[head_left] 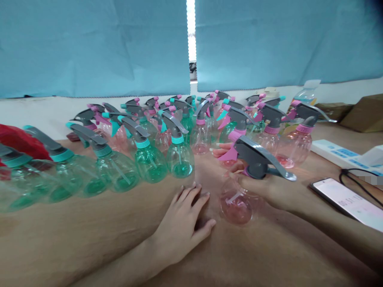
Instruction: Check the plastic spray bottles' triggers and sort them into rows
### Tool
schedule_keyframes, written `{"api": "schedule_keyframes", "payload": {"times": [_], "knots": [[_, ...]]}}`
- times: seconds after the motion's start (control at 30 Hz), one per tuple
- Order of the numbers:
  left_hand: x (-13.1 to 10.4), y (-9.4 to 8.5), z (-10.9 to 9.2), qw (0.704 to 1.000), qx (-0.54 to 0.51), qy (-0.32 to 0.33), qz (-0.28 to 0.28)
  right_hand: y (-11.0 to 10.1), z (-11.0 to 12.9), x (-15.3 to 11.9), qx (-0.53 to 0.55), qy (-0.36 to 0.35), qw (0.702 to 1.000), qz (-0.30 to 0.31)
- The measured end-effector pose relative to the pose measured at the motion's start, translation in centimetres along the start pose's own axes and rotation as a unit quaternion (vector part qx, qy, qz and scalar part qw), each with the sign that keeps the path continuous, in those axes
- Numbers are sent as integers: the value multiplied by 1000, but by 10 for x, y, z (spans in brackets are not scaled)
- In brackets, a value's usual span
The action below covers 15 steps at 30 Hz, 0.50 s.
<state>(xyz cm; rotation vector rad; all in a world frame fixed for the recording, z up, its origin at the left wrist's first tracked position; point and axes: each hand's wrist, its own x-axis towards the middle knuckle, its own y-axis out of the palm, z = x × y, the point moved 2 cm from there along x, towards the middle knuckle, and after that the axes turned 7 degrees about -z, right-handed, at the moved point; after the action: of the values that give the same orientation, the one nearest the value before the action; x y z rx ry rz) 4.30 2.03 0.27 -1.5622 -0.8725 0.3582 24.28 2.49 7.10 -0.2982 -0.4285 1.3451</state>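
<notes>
My left hand [185, 223] lies flat on the table, fingers apart, with nothing in it. Just to its right, a clear pink spray bottle [236, 205] with a grey and pink trigger head stands near me, tilted slightly. My right hand [254, 183] is wrapped round this bottle's neck; some fingertips show beyond it, and the trigger head hides part of the hand. A green spray bottle [180, 159] with a turquoise collar stands beyond my left fingers, beside another green spray bottle [150, 163].
More green spray bottles [121, 171] line the left side. Several pink and green ones crowd the back, with a pink spray bottle [295, 143] at right. A phone [344, 199], black cable [356, 179], white power strip [338, 153], cardboard box [363, 113] and red bag [24, 141] lie around.
</notes>
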Motion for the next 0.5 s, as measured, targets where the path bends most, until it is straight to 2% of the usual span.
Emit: {"api": "schedule_keyframes", "payload": {"times": [0.27,0.5], "knots": [[0,0,0,1000,1,3,0,-2,-1,1,12,-33,999,13],[1,0,0,1000,11,-1,14,-1,-4,0,18,-16,1000,1]]}}
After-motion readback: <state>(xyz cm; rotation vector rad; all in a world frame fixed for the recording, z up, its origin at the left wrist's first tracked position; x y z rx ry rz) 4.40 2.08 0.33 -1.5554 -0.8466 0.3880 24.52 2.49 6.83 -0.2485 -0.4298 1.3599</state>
